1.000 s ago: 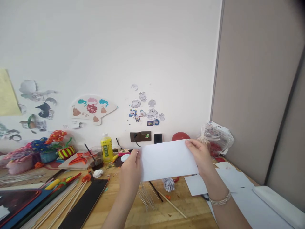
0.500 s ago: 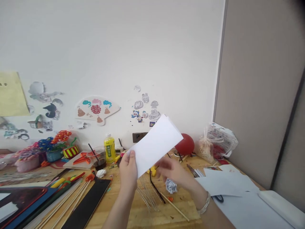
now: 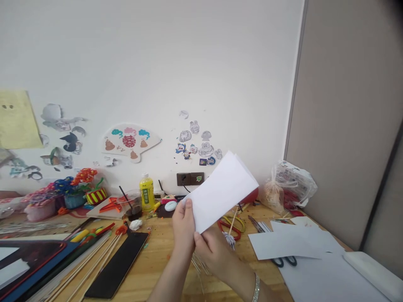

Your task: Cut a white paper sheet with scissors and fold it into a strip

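Observation:
A folded sheet of white paper (image 3: 225, 193) is held up at a slant above the table, its layers slightly apart at the upper right end. My left hand (image 3: 183, 222) grips its lower left end, thumb on the near face. At the bottom corner my right hand (image 3: 215, 249) is closed, thumb against the paper's lower edge and fingers mostly hidden behind. Just beyond the right hand are a small white paper flower (image 3: 230, 240) on a stick and red and yellow loops (image 3: 242, 225) like scissor handles. Thin wires (image 3: 198, 265) lie below the hands, partly covered.
A black phone-like slab (image 3: 118, 264) and wooden sticks (image 3: 85, 266) lie at left. Behind stand a yellow drink bottle (image 3: 146, 193), a cup of dark liquid (image 3: 134, 209) and pipe-cleaner flowers (image 3: 83, 176). White sheets (image 3: 283, 246) partly cover dark-handled scissors (image 3: 290, 261) at right.
My right hand has come left from beside the paper to its bottom corner and closed there. The paper and left hand sit a little further right in view.

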